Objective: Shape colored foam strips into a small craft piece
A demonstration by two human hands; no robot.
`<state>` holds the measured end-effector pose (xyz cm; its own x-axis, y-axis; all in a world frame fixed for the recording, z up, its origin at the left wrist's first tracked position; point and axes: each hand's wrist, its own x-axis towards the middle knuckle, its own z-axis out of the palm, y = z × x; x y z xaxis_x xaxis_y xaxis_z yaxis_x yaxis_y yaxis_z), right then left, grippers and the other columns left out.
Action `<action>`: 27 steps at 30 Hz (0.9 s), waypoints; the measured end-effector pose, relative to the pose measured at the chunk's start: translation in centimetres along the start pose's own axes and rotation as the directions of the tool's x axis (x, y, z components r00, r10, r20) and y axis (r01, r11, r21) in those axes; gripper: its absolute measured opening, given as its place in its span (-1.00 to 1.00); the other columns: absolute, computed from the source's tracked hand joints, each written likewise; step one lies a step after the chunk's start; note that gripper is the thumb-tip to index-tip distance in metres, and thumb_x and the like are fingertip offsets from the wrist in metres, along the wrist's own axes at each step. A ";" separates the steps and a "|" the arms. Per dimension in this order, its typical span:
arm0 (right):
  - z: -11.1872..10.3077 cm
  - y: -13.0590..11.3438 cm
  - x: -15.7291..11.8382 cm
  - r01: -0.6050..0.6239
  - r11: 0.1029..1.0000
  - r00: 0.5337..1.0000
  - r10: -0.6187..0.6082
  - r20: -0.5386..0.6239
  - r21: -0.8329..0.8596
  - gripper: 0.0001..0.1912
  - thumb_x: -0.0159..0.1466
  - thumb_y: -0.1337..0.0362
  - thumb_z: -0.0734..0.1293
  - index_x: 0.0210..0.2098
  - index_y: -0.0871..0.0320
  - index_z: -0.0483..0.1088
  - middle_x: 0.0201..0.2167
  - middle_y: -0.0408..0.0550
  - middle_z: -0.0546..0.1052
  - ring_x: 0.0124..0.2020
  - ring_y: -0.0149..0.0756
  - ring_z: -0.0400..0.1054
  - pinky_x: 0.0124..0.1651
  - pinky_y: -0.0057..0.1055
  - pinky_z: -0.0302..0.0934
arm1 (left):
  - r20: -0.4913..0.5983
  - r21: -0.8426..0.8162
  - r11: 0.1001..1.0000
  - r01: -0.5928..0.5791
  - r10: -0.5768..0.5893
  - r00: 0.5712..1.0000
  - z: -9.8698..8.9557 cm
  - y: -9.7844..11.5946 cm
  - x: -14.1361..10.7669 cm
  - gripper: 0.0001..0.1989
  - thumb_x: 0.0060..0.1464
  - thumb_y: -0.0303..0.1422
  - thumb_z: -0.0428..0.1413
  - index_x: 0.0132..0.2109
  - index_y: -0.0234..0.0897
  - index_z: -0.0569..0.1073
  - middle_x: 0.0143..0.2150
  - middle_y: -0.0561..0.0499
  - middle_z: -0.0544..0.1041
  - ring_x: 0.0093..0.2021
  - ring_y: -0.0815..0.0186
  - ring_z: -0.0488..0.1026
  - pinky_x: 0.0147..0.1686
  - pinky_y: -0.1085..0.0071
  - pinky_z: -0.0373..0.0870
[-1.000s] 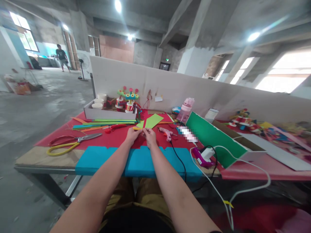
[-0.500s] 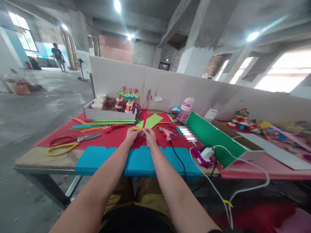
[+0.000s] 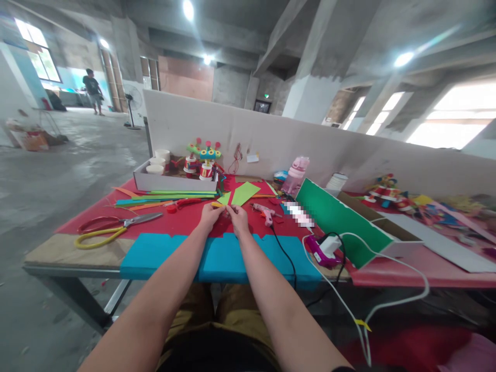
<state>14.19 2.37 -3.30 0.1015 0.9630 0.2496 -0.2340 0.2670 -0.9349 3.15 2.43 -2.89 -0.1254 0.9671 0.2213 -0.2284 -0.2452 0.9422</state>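
My left hand (image 3: 209,215) is closed, its fingertips pinching a narrow yellow paper strip (image 3: 217,205). Right beside it, my right hand (image 3: 238,218) pinches a red paper strip (image 3: 231,197) that points away from me. The fingertips of both hands nearly meet where the strips come together; whether the two are joined I cannot tell. Just beyond the hands lies a sheet of light green paper (image 3: 247,193). A pink glue gun (image 3: 265,214) rests to the right of my right hand, its cord running toward me.
Large scissors (image 3: 116,227) and smaller red-handled scissors (image 3: 182,205) lie on the left, near coloured paper strips (image 3: 166,196). Behind stands a box (image 3: 174,182) with paper cups and cup figures. On the right are a green box panel (image 3: 341,222), a purple power strip (image 3: 321,253) and cables.
The yellow strip has tilted a little between my fingers, and the red strip's near end has shifted slightly. My hands stay in nearly the same place. A distant person has moved slightly right.
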 end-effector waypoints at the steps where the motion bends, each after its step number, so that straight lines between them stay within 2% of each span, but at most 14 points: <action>1: 0.0 0.0 0.0 0.003 1.000 1.000 -0.003 -0.005 -0.014 -0.73 -0.01 0.09 0.44 -0.50 0.16 0.40 -0.63 -0.23 0.44 -0.58 -0.41 0.29 -0.44 -0.48 0.19 | 0.000 -0.005 1.000 0.005 -0.005 1.000 0.0 0.0 0.0 -0.75 -0.29 -0.22 0.29 -0.55 -0.33 0.48 -0.59 0.01 0.49 -0.54 0.34 0.40 -0.48 0.44 0.30; 6: -0.2 0.0 0.0 -0.015 0.999 0.999 0.013 -0.050 -0.039 -0.72 -0.01 0.08 0.43 -0.47 0.15 0.39 -0.65 -0.24 0.41 -0.59 -0.40 0.29 -0.50 -0.49 0.15 | -0.055 -0.041 0.999 -0.002 0.000 0.999 -0.1 0.5 0.0 -0.65 -0.23 -0.11 0.27 -0.58 -0.30 0.41 -0.65 0.06 0.41 -0.62 0.42 0.28 -0.56 0.47 0.19; 11: -0.3 0.3 0.1 -0.037 0.999 0.997 0.035 -0.062 -0.025 -0.70 -0.02 0.08 0.44 -0.44 0.16 0.40 -0.65 -0.25 0.42 -0.61 -0.42 0.28 -0.54 -0.51 0.13 | -0.129 -0.090 0.995 -0.038 0.026 0.991 -0.4 0.8 0.1 -0.61 -0.20 -0.04 0.25 -0.53 -0.29 0.40 -0.63 0.07 0.40 -0.60 0.43 0.29 -0.55 0.48 0.20; 14: -0.3 0.6 0.4 -0.042 0.998 0.997 0.045 -0.063 0.047 -0.70 -0.05 0.10 0.46 -0.43 0.17 0.42 -0.65 -0.26 0.42 -0.60 -0.44 0.28 -0.50 -0.51 0.18 | -0.173 -0.117 0.991 -0.060 0.039 0.984 -0.6 0.8 0.3 -0.59 -0.16 0.00 0.22 -0.48 -0.30 0.41 -0.63 0.09 0.40 -0.61 0.43 0.29 -0.55 0.49 0.22; 18: -0.5 0.8 0.9 -0.050 0.976 0.987 0.080 -0.139 0.211 -0.69 -0.09 0.16 0.49 -0.41 0.19 0.43 -0.62 -0.26 0.44 -0.57 -0.47 0.30 -0.40 -0.50 0.27 | -0.254 -0.162 0.984 -0.073 0.030 0.967 -0.9 1.1 0.3 -0.61 -0.04 -0.02 0.14 -0.40 -0.32 0.45 -0.63 0.09 0.39 -0.62 0.45 0.27 -0.56 0.51 0.21; 22: -0.3 0.6 0.9 -0.027 0.938 0.989 0.075 -0.127 0.345 -0.72 -0.09 0.22 0.50 -0.44 0.20 0.41 -0.57 -0.23 0.47 -0.49 -0.44 0.37 -0.29 -0.46 0.34 | -0.160 -0.067 0.996 -0.056 0.045 0.986 -0.3 1.3 0.0 -0.74 0.01 -0.17 0.13 -0.37 -0.31 0.46 -0.60 0.09 0.40 -0.59 0.45 0.30 -0.53 0.52 0.23; 25: -0.3 0.4 0.8 -0.020 0.922 0.992 0.067 -0.107 0.386 -0.74 -0.08 0.25 0.50 -0.48 0.19 0.37 -0.57 -0.19 0.50 -0.49 -0.41 0.39 -0.30 -0.44 0.35 | -0.088 -0.030 1.000 -0.003 0.001 0.996 1.3 0.9 0.0 -0.86 -0.11 -0.32 0.20 -0.40 -0.30 0.47 -0.59 0.09 0.41 -0.59 0.44 0.31 -0.54 0.51 0.22; 27: -0.4 0.3 0.9 -0.014 0.919 0.988 0.074 -0.136 0.394 -0.75 -0.07 0.27 0.49 -0.48 0.18 0.35 -0.56 -0.19 0.51 -0.50 -0.41 0.40 -0.32 -0.45 0.35 | -0.066 -0.028 0.998 0.051 -0.053 0.996 2.7 0.3 0.2 -0.88 -0.17 -0.38 0.22 -0.42 -0.32 0.47 -0.59 0.07 0.43 -0.60 0.41 0.32 -0.56 0.48 0.22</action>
<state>14.65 3.30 -3.41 0.2149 0.9661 0.1429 -0.5976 0.2458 -0.7632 5.67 2.69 -1.92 -0.1763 0.9722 0.1540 -0.2618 -0.1971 0.9448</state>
